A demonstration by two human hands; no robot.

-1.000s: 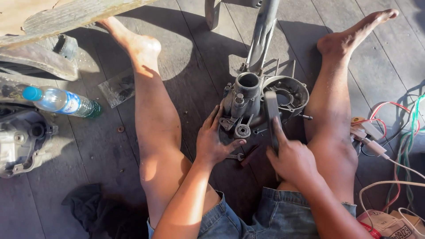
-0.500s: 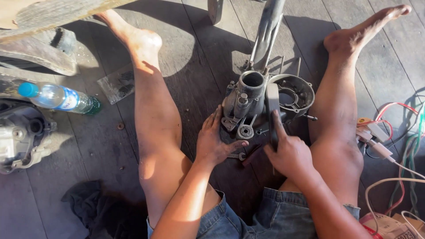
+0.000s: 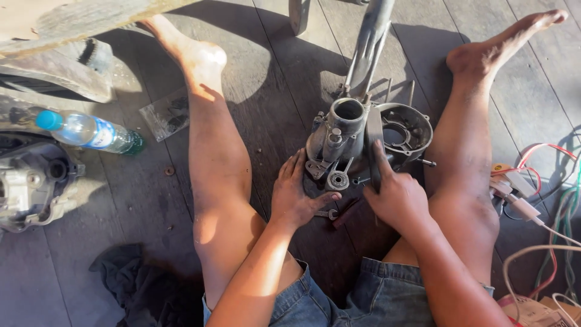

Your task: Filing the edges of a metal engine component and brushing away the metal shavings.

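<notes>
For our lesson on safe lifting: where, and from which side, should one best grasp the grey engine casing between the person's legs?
Probably the upright cylinder neck of the grey engine casing, approached from the left: it is round and stands clear, while the right hand covers the other side.

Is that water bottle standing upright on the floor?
No, the bottle lies on its side on the wooden floor, its blue cap pointing left, well away from both hands.

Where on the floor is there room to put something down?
Bare planks lie between the clear plastic bottle with a blue cap, the dark rag and the left leg. It is crowded by the grey metal engine casing, where both hands work, and by the tangled coloured wires.
</notes>
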